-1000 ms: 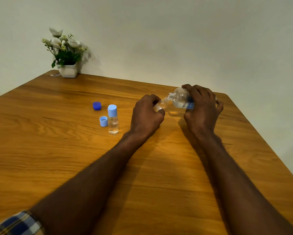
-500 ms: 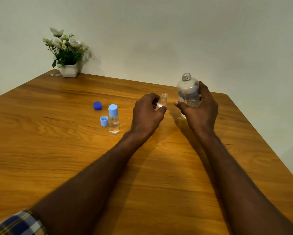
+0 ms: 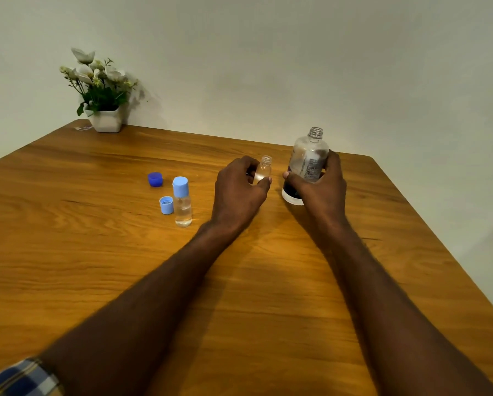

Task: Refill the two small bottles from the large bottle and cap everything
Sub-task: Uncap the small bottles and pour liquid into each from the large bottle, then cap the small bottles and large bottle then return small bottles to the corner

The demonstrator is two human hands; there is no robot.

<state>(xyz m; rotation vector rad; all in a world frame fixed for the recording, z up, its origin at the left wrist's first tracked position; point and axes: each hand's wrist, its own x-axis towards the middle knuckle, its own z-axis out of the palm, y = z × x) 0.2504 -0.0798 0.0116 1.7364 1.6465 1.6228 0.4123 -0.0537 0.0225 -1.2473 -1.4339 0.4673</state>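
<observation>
My right hand (image 3: 322,187) grips the large clear bottle (image 3: 308,161), which stands upright and uncapped with its base on the wooden table (image 3: 268,281). My left hand (image 3: 236,190) holds an open small clear bottle (image 3: 263,171) upright just left of it. Another small bottle (image 3: 182,202) with a light blue cap stands on the table further left. Beside it lies a loose light blue cap (image 3: 166,205), open side up. A dark blue cap (image 3: 155,179) lies behind that.
A white pot of flowers (image 3: 103,92) stands at the table's far left corner against the wall. The table's right edge runs diagonally just right of my right arm.
The large bottle went from tilted over the small bottle's mouth to upright, then came down onto the table to the right. My left hand kept the small bottle in place.
</observation>
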